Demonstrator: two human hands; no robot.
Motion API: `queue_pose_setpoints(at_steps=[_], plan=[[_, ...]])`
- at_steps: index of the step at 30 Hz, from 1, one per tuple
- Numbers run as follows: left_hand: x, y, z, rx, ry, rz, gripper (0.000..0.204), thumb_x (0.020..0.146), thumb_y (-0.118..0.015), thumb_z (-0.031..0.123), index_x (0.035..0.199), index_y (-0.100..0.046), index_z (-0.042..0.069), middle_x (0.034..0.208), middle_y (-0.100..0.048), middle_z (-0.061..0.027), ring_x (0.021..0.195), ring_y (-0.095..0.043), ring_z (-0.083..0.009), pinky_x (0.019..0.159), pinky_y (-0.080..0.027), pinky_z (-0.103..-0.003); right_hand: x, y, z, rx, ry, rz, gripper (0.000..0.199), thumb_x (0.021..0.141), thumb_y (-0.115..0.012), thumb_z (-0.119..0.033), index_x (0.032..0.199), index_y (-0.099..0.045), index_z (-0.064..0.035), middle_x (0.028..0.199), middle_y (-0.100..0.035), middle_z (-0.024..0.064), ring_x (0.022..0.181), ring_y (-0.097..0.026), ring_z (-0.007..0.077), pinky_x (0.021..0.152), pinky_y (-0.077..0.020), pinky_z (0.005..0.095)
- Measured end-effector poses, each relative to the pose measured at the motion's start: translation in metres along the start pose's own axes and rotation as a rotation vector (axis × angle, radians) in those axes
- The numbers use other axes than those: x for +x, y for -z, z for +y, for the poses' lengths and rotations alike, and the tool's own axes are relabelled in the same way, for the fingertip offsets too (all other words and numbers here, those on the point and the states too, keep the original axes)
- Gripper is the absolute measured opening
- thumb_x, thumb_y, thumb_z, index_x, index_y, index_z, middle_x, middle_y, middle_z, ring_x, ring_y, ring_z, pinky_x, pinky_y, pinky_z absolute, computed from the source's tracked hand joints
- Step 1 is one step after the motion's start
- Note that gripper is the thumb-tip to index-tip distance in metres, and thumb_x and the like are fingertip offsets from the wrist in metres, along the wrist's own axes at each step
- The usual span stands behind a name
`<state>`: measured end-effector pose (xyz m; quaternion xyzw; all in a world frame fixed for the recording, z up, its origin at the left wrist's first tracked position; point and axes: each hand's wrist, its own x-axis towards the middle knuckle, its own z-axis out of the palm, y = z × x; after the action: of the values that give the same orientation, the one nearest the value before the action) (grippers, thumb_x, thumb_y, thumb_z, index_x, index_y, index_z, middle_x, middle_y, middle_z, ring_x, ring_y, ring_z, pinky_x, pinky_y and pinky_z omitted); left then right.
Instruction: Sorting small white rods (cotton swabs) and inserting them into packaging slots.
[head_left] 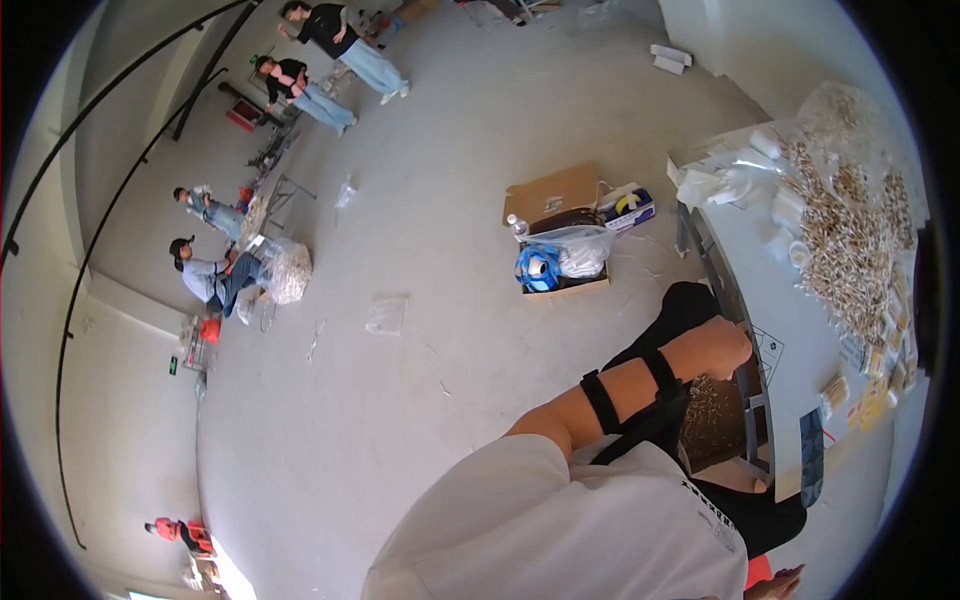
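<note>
My left hand (722, 347) is curled by my black-trousered leg (690, 305), close to the edge of a light-topped table (775, 270). Its fingers are bent in, and whatever they hold, if anything, is hidden. Two black straps (600, 402) ring that forearm. Only part of my right hand (775, 583) shows, at the lower right rim near a bit of red, with its fingers stretched out and nothing seen in them. Across the table lies a large heap of small thin sticks (845, 235). Nearer me are small bundles of sticks (833, 393).
Under the table stands a brown carton (715, 425) with loose sticks in it. An open cardboard box (565, 285) on the floor holds bags and a blue-and-white item. A plastic bag (388, 315) lies on the floor. Several people stand or sit farther off at the left.
</note>
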<state>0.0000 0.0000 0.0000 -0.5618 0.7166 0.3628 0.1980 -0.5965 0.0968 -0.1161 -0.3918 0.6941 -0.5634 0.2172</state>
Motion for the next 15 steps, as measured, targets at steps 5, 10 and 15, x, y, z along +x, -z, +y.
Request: queue_pose_setpoints(at_steps=[5,10,15], plan=[[-0.059,-0.041,-0.061,-0.104,0.005,0.353,0.073,0.067,-0.082,0.034,0.133,-0.054,0.017,0.157,-0.013,-0.0132,0.144,-0.001,-0.0395,0.088,-0.039,-0.070,-0.058,-0.152,-0.174,0.218,-0.060,-1.085,0.024,0.094,-0.059,-0.028,0.088,-0.060,-0.0049,0.072,-0.053,0.0018,0.064,-0.051,0.0115,0.062,-0.0434,0.0226],[-0.058,-0.037,-0.073,-0.132,-0.036,0.158,0.087,0.064,-0.084,0.041,0.141,-0.046,0.027,0.160,-0.003,-0.0027,0.141,0.025,-0.0371,0.096,-0.020,-0.081,-0.118,-0.241,-0.183,-0.039,-0.178,-1.649,0.012,0.083,-0.063,-0.008,0.093,-0.063,-0.0004,0.082,-0.066,0.0103,0.077,-0.064,0.0164,0.068,-0.0497,0.0268],[-0.057,-0.045,-0.085,-0.196,-0.084,0.175,0.084,0.066,-0.083,0.042,0.140,-0.048,0.026,0.160,-0.003,-0.0028,0.141,0.025,-0.0370,0.098,-0.020,-0.080,-0.141,-0.282,-0.140,-0.510,-0.400,-1.639,0.012,0.082,-0.063,-0.007,0.093,-0.064,-0.0020,0.081,-0.068,0.0095,0.072,-0.066,0.0174,0.063,-0.0516,0.0292]])
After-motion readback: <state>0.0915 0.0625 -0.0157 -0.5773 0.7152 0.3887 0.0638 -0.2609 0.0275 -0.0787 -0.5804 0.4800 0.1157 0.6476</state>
